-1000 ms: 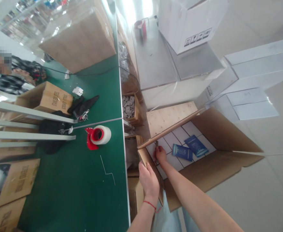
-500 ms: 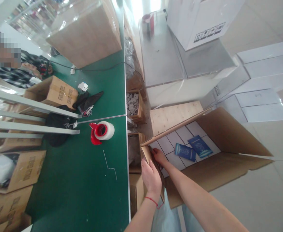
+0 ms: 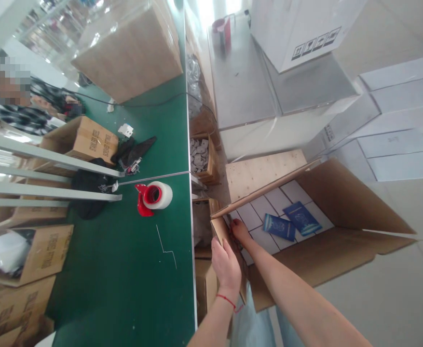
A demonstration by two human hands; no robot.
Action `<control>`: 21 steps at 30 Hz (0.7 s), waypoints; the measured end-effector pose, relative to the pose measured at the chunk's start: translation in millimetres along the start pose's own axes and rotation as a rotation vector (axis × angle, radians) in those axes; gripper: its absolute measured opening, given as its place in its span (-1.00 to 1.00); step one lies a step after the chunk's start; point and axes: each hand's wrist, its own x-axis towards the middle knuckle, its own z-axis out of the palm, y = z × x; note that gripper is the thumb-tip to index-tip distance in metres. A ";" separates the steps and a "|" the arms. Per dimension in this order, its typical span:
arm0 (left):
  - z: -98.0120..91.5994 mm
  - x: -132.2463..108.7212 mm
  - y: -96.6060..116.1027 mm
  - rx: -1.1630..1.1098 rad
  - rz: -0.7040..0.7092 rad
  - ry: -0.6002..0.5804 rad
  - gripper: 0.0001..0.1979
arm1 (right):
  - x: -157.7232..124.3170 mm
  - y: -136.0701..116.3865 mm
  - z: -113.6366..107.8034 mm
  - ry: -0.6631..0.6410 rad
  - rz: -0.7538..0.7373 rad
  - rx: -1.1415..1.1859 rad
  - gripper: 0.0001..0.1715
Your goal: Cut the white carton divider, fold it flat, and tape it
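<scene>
An open cardboard box stands at the lower right with its flaps spread outward. Rows of small white boxes fill it, and two blue packets lie on top of them. My left hand, with a red string at the wrist, is closed on the box's near-left flap. Inside that same edge is my right hand, its fingers curled down by the cardboard wall and the white boxes. Its fingertips are partly hidden, so what they hold cannot be made out.
A tape dispenser stands on the green table at left. Several cartons and metal posts occupy its far side, where a person is. Grey cartons, a large white box and a plywood board lie beyond.
My right hand has shifted slightly up and inward along the box wall. My left hand keeps its hold on the flap. The view has moved a little.
</scene>
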 end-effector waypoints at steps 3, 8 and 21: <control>1.4 -1.1 1.7 0.006 0.008 0.012 -0.57 | 1.0 -4.8 -0.6 -0.003 0.027 -0.001 -0.65; 2.0 -3.1 4.0 0.001 0.005 0.010 -0.56 | -3.9 -10.9 -4.1 -0.046 0.058 0.011 -0.67; 1.6 -0.8 -1.2 0.007 -0.024 0.015 -0.55 | -17.2 -18.8 -5.9 -0.078 0.071 -0.011 -0.59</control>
